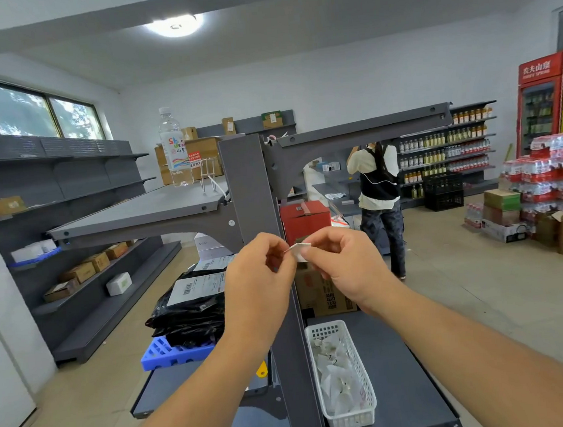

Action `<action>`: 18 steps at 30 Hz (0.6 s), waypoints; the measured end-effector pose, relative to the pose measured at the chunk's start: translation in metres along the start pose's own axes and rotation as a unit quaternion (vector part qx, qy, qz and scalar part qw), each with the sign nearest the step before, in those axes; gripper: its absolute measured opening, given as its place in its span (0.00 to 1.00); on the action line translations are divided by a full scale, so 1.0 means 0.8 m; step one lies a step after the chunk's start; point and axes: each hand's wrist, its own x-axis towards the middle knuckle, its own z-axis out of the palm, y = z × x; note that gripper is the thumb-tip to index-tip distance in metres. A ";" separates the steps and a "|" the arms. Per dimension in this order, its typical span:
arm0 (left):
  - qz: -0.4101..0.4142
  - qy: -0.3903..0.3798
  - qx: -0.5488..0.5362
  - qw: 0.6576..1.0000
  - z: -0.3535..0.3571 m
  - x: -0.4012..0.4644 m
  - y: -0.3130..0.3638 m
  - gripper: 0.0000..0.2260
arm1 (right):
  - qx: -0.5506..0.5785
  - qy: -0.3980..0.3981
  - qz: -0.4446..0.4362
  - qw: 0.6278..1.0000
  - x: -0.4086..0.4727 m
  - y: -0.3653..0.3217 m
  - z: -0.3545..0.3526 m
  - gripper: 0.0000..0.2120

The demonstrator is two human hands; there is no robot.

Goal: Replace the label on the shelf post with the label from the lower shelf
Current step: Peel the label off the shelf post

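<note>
A small white label (299, 250) is pinched between the fingertips of my left hand (259, 281) and my right hand (343, 262), right in front of the dark grey shelf post (248, 189). Both hands grip the label's edges, held at about mid-height of the post. The post's face above my hands is bare grey metal; the part behind my hands is hidden. On the lower shelf (401, 367) to the right of the post sits a white plastic basket (344, 376) with several crumpled white labels in it.
A water bottle (173, 148) stands on the upper left shelf (142, 209). Black parcels on a blue crate (170, 356) lie left of the post, cardboard boxes behind it. A person (380, 200) stands in the aisle beyond. Stacked bottle packs (551, 170) sit at right.
</note>
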 end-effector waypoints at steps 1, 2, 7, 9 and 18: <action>0.005 -0.002 0.003 1.000 0.003 0.000 0.000 0.03 | -0.015 0.012 -0.011 1.000 0.000 0.001 0.001 0.03; 0.011 -0.008 0.001 1.000 0.005 0.000 0.000 0.02 | -0.018 0.025 -0.012 0.999 -0.001 0.002 0.000 0.04; 0.068 -0.053 0.009 0.996 0.007 -0.004 -0.004 0.07 | 0.049 0.027 0.037 0.998 0.002 0.007 -0.008 0.04; 0.059 -0.050 0.005 0.997 0.008 -0.003 -0.005 0.06 | 0.083 -0.002 0.059 0.995 0.001 0.006 -0.011 0.04; 0.078 -0.051 0.020 0.996 0.013 -0.004 -0.006 0.03 | 0.154 -0.096 0.130 0.975 -0.002 0.004 -0.028 0.03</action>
